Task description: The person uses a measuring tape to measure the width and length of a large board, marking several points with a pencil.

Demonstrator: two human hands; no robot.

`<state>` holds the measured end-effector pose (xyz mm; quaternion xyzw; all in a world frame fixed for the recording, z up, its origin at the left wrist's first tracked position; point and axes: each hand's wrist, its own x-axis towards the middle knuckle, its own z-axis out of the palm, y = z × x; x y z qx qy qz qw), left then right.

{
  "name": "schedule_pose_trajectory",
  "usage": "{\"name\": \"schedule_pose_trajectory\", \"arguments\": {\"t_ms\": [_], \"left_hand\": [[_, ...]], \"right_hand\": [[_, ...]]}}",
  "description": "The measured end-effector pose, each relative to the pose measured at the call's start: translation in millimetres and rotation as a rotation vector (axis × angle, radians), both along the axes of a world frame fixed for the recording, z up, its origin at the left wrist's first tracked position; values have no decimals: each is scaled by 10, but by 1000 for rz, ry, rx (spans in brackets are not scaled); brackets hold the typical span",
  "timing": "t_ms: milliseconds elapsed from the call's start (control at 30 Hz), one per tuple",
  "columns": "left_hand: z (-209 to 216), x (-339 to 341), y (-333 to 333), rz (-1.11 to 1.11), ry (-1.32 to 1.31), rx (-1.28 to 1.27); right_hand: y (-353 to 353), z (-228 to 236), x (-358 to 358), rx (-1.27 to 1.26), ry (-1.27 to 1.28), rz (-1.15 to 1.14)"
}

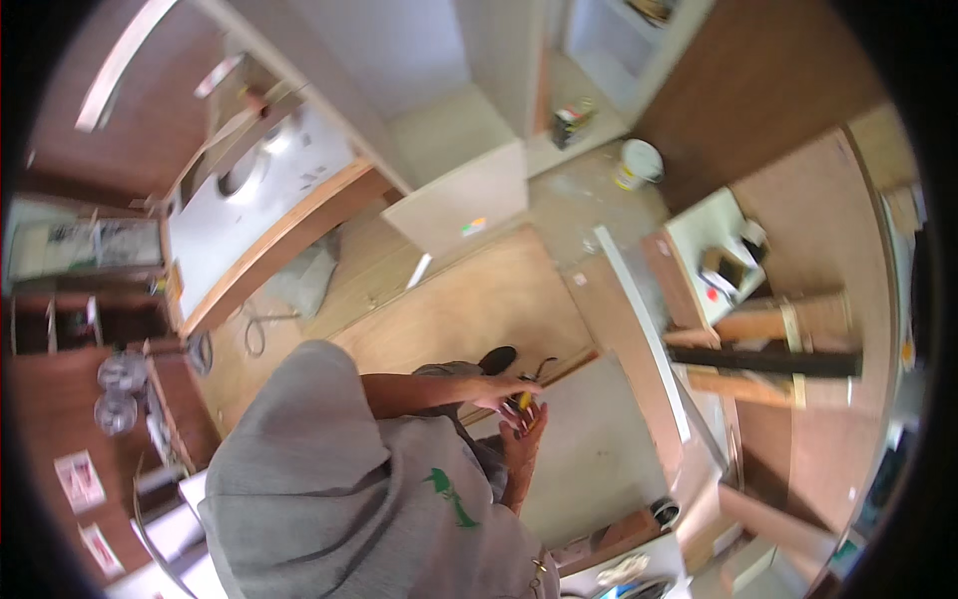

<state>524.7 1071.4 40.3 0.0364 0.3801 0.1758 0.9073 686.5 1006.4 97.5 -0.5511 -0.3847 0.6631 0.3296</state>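
Observation:
In front of my body, my left hand [496, 390] and my right hand [525, 431] come together around a small yellow-and-black thing [524, 399]. Its kind is too small and too covered by fingers to make out. The left fingers are closed over its upper side. From below, the right fingers bend up against it. Just past the hands a thin dark curved piece [545, 365] shows; I cannot tell whether it joins the held thing. Beneath the hands lie a brown wooden board [479, 309] and a pale panel [584, 449].
A white cabinet carcass [454, 130] stands ahead, with a bucket [640, 163] to its right. On the left is a white-topped counter [259, 200]. Long white strips [644, 329] and a dark beam [768, 361] lie at the right. A cable [255, 334] loops on the floor.

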Motion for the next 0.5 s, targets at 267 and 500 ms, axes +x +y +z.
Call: {"name": "schedule_pose_trajectory", "arguments": {"t_ms": [267,500], "left_hand": [[-421,-783,20,167,67,4],[725,-1238,50,-86,209,245]], "right_hand": [[-165,-278,163,399,-808,-73],[-210,1202,-169,417,-971,-526]]}}
